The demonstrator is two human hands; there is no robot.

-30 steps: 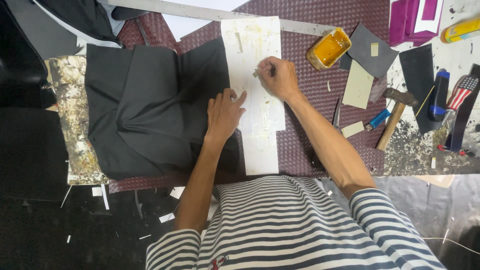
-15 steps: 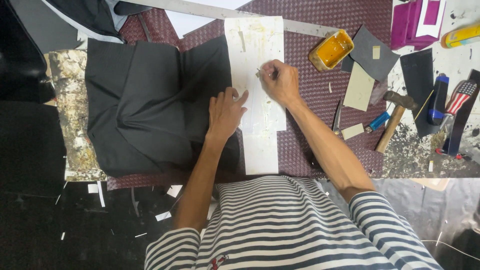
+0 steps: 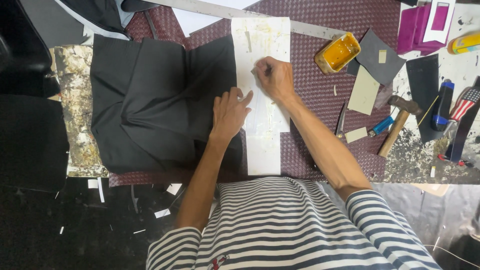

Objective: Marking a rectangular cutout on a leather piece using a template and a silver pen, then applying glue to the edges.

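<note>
the left hand (image 3: 230, 112) lies flat with fingers spread, pressing down where the edge of the black fabric (image 3: 160, 100) meets the long white card strip (image 3: 262, 95), which runs from twelve to six o'clock over the maroon woven mat (image 3: 320, 125). the right hand (image 3: 275, 77), just at one o'clock of the left, is curled narrow around a small thin tool, its tip on the strip; what kind of tool i cannot tell. this looks like the marking or scoring stage along the strip. the next stroke would call for the left palm to pin fabric and strip firmly while the tool is drawn in a straight line. at two o'clock sits an open tin of yellow glue (image 3: 338, 52); at three o'clock lie a hammer (image 3: 397, 122) and a blue lighter (image 3: 381, 125).
</note>
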